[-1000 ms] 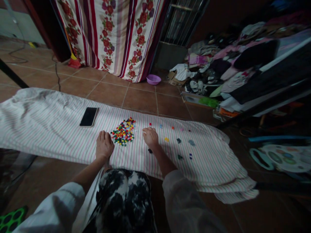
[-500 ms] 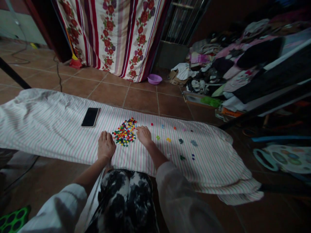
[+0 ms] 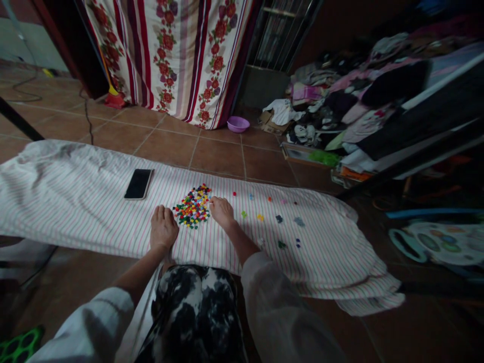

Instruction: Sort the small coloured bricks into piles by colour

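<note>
Watching the right hand (image 3: pixel 222 212), curled, hold unclear, by the pile of colored pieces (image 3: pixel 192 206); the left hand (image 3: pixel 164 228) lay open, empty; one careless brush risked scattering them.

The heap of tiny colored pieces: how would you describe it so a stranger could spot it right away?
Find the long white striped sheet spread on the tiled floor. Between the person's left hand and right hand, just right of a black phone, lies the heap. Unlike the few scattered pieces farther right, it is one dense, many-colored cluster.
</note>
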A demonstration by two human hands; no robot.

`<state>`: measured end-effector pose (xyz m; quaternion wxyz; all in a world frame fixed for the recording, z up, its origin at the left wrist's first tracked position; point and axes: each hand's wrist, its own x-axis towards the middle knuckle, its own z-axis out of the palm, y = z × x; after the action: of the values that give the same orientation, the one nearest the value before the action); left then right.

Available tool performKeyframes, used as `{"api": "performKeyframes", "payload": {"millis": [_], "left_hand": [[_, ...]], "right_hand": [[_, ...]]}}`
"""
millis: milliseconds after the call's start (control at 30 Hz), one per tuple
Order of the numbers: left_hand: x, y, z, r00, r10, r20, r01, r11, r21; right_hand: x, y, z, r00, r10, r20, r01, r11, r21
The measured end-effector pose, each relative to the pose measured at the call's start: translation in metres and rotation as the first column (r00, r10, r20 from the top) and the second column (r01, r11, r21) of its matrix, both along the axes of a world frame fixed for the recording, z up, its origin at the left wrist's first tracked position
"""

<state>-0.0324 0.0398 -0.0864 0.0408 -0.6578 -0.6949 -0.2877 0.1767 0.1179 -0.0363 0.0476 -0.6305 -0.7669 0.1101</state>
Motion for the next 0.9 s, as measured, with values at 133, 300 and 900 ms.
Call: {"api": "performKeyframes", "payload": {"millis": [133,300,900], "left_hand": [[-0.001,0.0,-0.004,1.0,0.007,0.008,-0.007,1.0,0.003],[-0.002,0.0,-0.004,1.0,-0.004,0.0,0.004,1.0,0.006],[-0.003,0.0,0.006,0.997,-0.019,-0.08,0.019,1.0,-0.011]], "right_hand": [[-0.001,-0.006,-0.001,0.999,-0.013,-0.03,0.014,1.0,0.009],[-0.003,-0.016,-0.001,0.995,-0.028,-0.1,0.031,0.999,0.028],[0.065,-0.056,-0.013,0.933,-0.127,-0.336,0.205,0.956,0.211]]}}
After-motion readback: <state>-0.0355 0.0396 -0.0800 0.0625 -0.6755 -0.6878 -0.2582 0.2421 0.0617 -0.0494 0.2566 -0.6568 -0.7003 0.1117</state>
